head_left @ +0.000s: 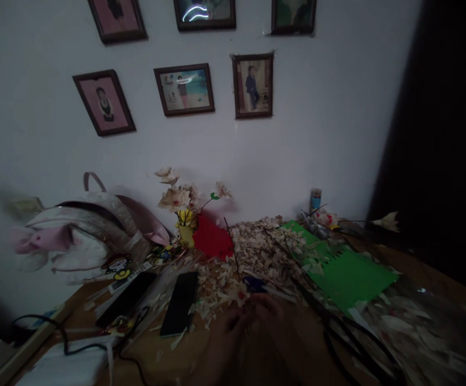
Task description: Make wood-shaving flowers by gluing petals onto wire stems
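Both my hands sit low and dim at the bottom middle of the view, over a wooden table [164,348]. My left hand [235,327] is closed around the base of a small pale paper flower [239,293], whose thin dark stem rises toward the wall. My right hand [269,316] lies close beside it, its fingers curled just below a blue object [254,284]. What that hand holds, if anything, is too dark to tell. Pale paper shavings [257,252] are heaped just beyond my hands, and long black-handled scissors [349,343] lie to the right.
A green paper sheet [349,276] and a red paper piece [212,239] lie beyond the shavings. Further left are several dark phones [180,303], a pale backpack [84,241], and a yellow vase [185,236] of paper flowers. A black cable [64,335] trails at the left.
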The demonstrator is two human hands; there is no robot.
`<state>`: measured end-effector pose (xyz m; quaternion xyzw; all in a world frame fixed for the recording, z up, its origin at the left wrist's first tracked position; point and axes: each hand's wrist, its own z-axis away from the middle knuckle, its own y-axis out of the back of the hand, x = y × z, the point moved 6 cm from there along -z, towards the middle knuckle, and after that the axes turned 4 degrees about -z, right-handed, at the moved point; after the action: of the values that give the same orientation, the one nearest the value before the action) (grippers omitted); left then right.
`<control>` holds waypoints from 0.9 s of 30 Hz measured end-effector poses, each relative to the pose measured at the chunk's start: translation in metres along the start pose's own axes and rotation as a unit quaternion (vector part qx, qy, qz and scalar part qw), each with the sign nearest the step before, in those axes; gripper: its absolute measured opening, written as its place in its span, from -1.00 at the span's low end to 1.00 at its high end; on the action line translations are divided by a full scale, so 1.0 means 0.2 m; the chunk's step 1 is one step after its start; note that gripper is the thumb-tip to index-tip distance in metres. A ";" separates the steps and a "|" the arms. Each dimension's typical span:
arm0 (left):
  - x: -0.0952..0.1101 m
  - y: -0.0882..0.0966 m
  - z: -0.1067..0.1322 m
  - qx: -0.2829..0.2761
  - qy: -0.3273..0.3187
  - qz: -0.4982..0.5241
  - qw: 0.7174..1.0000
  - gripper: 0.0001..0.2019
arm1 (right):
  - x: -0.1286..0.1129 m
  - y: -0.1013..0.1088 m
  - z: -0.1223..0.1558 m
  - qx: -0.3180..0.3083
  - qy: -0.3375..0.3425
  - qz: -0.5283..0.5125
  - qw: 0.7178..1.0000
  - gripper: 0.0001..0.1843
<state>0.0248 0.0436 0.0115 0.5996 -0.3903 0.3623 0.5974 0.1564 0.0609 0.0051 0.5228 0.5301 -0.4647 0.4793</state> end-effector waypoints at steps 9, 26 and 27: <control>0.06 -0.02 0.04 -0.014 -0.093 -0.104 0.990 -0.80 | 0.01 0.02 -0.02 0.003 0.012 0.027 1.000 -0.70; 0.04 -0.04 0.05 -0.016 -0.065 -0.154 0.986 -0.77 | 0.04 0.02 -0.02 0.002 -0.061 0.039 0.997 -0.65; 0.03 -0.05 0.05 -0.019 -0.059 -0.162 0.985 -0.76 | 0.03 0.02 -0.02 0.002 -0.060 0.041 0.997 -0.63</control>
<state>0.0359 0.0332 0.0135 0.6638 -0.3293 0.2179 0.6352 0.1594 0.0655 -0.0012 0.5161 0.4776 -0.4764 0.5278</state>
